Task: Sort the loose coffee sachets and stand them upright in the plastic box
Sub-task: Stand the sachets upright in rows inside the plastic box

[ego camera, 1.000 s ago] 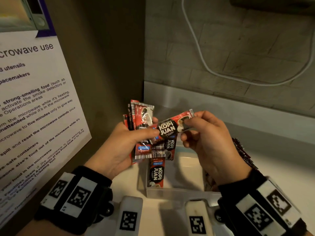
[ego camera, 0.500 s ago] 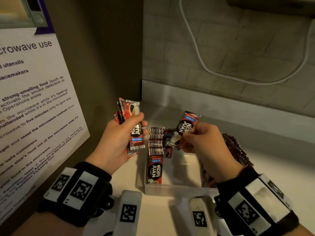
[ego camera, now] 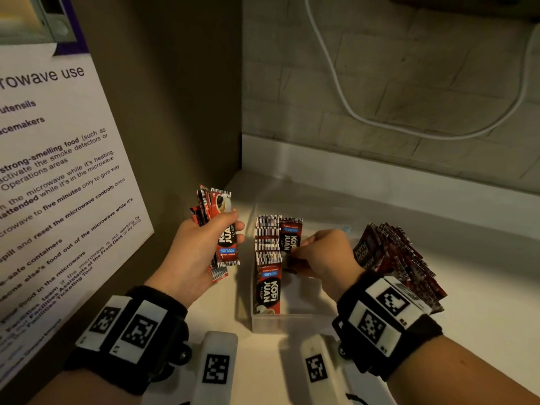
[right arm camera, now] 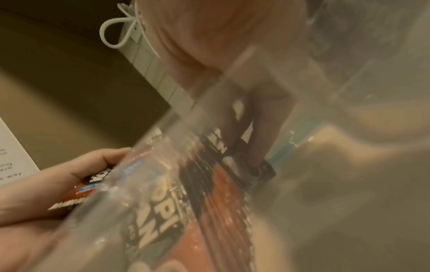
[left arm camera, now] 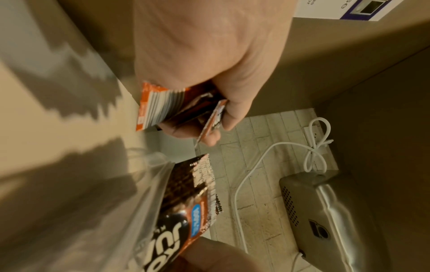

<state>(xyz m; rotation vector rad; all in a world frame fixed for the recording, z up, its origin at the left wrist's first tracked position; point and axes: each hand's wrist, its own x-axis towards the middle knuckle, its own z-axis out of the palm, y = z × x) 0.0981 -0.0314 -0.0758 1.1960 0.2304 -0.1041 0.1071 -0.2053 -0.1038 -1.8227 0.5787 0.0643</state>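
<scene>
Wristbands with square markers sit nearest the camera, and just past them on the pale worktop (ego camera: pixel 482 331) stands the clear box (ego camera: pixel 292 324), the landmark here. Along the box's left wall a row (ego camera: pixel 267 244) of sachets already stands upright, packed face to back. The right hand (ego camera: pixel 327 258) reaches down inside the box, just right of that row, its grip pinched on one sachet (ego camera: pixel 290 239) that it holds upright against the row. Left of the box and above the worktop, the left hand (ego camera: pixel 201 249) has its fingers and thumb curled round a bundle (ego camera: pixel 220 223) of several more sachets. Right of the box, a fanned pile (ego camera: pixel 394 258) of sachets rests close by the box's right side. Beyond the box a white cable (ego camera: pixel 344 97) hangs against the tiled wall; far left of it a notice (ego camera: pixel 58 171) is fixed to the side panel.

The job looks partly done: one row stands, much of the box floor shows bare, and the bundle and pile are left to sort. The right wrist view is smeared through the box wall, so the fingertips' exact hold is hard to read. The bundle's count cannot be told. Whether the pile lies on the worktop or leans on the box is unclear.
</scene>
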